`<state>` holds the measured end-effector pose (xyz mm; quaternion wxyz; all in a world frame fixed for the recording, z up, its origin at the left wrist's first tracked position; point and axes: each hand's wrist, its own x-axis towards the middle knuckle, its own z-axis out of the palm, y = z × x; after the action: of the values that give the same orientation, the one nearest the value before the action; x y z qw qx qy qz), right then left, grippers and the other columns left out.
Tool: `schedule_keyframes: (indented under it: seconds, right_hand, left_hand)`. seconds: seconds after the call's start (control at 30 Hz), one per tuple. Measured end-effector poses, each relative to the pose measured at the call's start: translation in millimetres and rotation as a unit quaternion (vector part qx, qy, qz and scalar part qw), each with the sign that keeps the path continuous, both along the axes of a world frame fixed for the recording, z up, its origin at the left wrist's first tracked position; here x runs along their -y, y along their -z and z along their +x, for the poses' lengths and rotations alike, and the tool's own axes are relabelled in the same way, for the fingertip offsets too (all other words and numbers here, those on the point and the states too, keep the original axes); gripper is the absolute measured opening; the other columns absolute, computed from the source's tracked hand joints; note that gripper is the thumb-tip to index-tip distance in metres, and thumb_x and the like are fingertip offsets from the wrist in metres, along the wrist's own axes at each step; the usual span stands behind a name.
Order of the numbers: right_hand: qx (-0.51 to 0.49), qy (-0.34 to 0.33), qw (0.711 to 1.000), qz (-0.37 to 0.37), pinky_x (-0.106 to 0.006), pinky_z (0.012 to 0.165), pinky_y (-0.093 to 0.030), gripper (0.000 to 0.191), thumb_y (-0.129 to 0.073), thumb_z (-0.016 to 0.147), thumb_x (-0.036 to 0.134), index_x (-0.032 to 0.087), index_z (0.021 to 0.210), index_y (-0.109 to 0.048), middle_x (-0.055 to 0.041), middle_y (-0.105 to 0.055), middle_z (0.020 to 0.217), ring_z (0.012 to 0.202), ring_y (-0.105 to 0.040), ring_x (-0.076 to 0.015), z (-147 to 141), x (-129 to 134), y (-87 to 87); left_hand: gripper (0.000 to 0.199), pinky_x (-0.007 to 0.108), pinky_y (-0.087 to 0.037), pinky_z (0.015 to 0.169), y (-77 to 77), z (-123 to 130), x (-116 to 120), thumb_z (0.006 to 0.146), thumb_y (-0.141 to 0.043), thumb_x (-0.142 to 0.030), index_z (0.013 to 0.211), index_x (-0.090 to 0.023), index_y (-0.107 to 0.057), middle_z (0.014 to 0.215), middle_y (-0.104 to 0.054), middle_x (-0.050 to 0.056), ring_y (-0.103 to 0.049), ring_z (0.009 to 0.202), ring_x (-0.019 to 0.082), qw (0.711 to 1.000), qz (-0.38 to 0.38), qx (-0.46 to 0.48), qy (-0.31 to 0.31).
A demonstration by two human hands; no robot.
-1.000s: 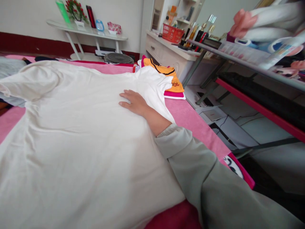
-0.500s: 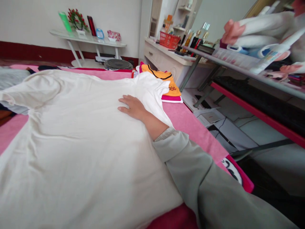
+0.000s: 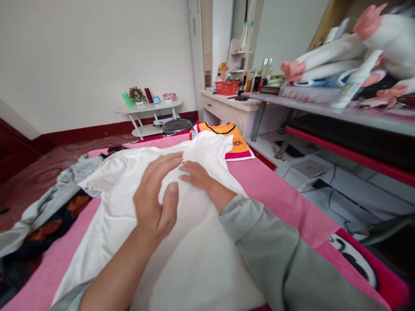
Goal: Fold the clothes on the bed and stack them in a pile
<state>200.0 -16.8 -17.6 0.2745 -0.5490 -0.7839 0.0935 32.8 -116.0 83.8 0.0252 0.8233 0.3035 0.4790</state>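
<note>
A white T-shirt lies spread over a pink blanket, its sleeves at the far end and a few creases on its left side. My right hand rests on the shirt's upper right part, palm down with fingers spread. Closer to the camera, my left hand is raised above the middle of the shirt, fingers stretched and thumb apart, holding nothing. Beyond the right sleeve sits a folded stack of clothes with an orange top uppermost.
Grey and dark clothes lie along the left side of the bed. To the right stands a metal-framed desk holding a plush toy and a white tube. A dresser and a small white side table stand at the back.
My left hand has come into view above the shirt. My right hand stays flat on the shirt. The view has tilted up and swung left, showing more wall and the clothes at left.
</note>
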Motion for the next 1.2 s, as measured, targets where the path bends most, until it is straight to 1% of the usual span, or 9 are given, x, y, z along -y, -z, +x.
schedule_keyframes:
  seconds: [0.1,0.17,0.27,0.43,0.53,0.63,0.7,0.87,1.2]
  right_hand:
    - [-0.041,0.014,0.999,0.010,-0.038,0.108,-0.029,0.040,-0.057,0.084,0.036,0.017,0.120,-0.058,-0.0110,-0.051,0.134,0.127,-0.043,-0.0219,0.5,-1.0,0.4]
    - [-0.074,0.026,0.997,0.015,-0.033,0.106,-0.032,0.040,-0.056,0.085,0.029,0.015,0.122,-0.056,-0.0102,-0.055,0.130,0.122,-0.048,-0.0187,0.7,-1.0,-0.1]
    - [-0.124,0.036,0.992,0.006,-0.032,0.104,-0.035,0.038,-0.056,0.083,0.020,0.015,0.120,-0.056,-0.0091,-0.058,0.125,0.116,-0.052,-0.0169,1.0,-0.7,-1.1]
    - [-0.187,-0.031,0.981,-0.033,-0.034,0.096,-0.042,0.033,-0.060,0.077,0.012,0.016,0.110,-0.062,-0.0080,-0.061,0.117,0.107,-0.056,-0.0168,5.4,14.4,-14.1]
    - [-0.179,-0.143,0.969,-0.093,-0.031,0.085,-0.046,0.025,-0.058,0.079,0.013,0.015,0.103,-0.066,-0.0061,-0.066,0.103,0.092,-0.060,-0.0149,14.6,44.5,-37.1]
    - [-0.122,-0.275,0.932,-0.200,-0.025,0.077,-0.046,0.019,-0.062,0.078,0.014,0.013,0.095,-0.069,-0.0037,-0.065,0.088,0.080,-0.060,-0.0123,27.5,84.7,-61.9]
    - [-0.086,-0.323,0.910,-0.244,-0.023,0.073,-0.045,0.016,-0.067,0.075,0.015,0.013,0.091,-0.071,-0.0030,-0.063,0.084,0.076,-0.058,-0.0114,35.3,108.7,-72.4]
    - [-0.038,-0.352,0.895,-0.271,-0.021,0.070,-0.043,0.021,-0.069,0.075,0.015,0.018,0.096,-0.072,-0.0015,-0.059,0.082,0.075,-0.056,-0.0107,41.7,138.8,-75.8]
    - [0.029,-0.359,0.907,-0.218,-0.020,0.068,-0.039,0.015,-0.074,0.071,0.019,0.020,0.086,-0.073,0.0012,-0.062,0.077,0.072,-0.057,-0.0099,24.7,138.6,-70.9]
  left_hand:
    - [0.046,0.042,-0.034,0.107,41.6,-1.1,-26.2,0.095,-0.032,-0.037,0.136,-0.018,-0.038,0.139,-0.042,0.012,-0.039,0.129,0.024,0.988,-0.082,-0.104,-0.076]
    - [0.054,0.048,-0.029,0.108,70.5,-6.1,-45.9,0.094,-0.031,-0.042,0.140,-0.015,-0.033,0.147,-0.031,0.016,-0.029,0.135,0.029,0.948,-0.164,-0.223,-0.158]
    - [0.053,0.053,-0.021,0.109,94.2,-12.8,-62.3,0.094,-0.024,-0.046,0.142,-0.025,-0.033,0.151,-0.024,0.011,-0.019,0.139,0.031,0.897,-0.213,-0.335,-0.194]
    - [0.054,0.051,-0.018,0.110,91.5,-12.9,-60.5,0.094,-0.019,-0.049,0.143,-0.030,-0.030,0.153,-0.021,0.008,-0.017,0.140,0.029,0.889,-0.209,-0.355,-0.201]
    - [0.054,0.051,-0.018,0.110,90.2,-11.7,-58.6,0.094,-0.019,-0.048,0.143,-0.030,-0.031,0.153,-0.022,0.009,-0.017,0.140,0.030,0.891,-0.204,-0.352,-0.202]
    - [0.053,0.052,-0.019,0.109,92.1,-11.4,-58.3,0.094,-0.020,-0.048,0.142,-0.030,-0.031,0.152,-0.023,0.009,-0.019,0.139,0.031,0.895,-0.197,-0.344,-0.205]
    - [0.053,0.051,-0.019,0.110,93.0,-11.3,-58.0,0.094,-0.020,-0.048,0.142,-0.030,-0.031,0.152,-0.023,0.008,-0.020,0.139,0.030,0.896,-0.194,-0.340,-0.207]
    - [0.052,0.050,-0.019,0.110,92.9,-10.9,-57.5,0.094,-0.022,-0.047,0.142,-0.031,-0.032,0.152,-0.024,0.006,-0.019,0.139,0.029,0.897,-0.196,-0.336,-0.211]
    - [0.052,0.051,-0.020,0.110,93.4,-11.5,-57.6,0.094,-0.022,-0.047,0.142,-0.030,-0.033,0.151,-0.026,0.009,-0.021,0.138,0.030,0.900,-0.189,-0.334,-0.208]
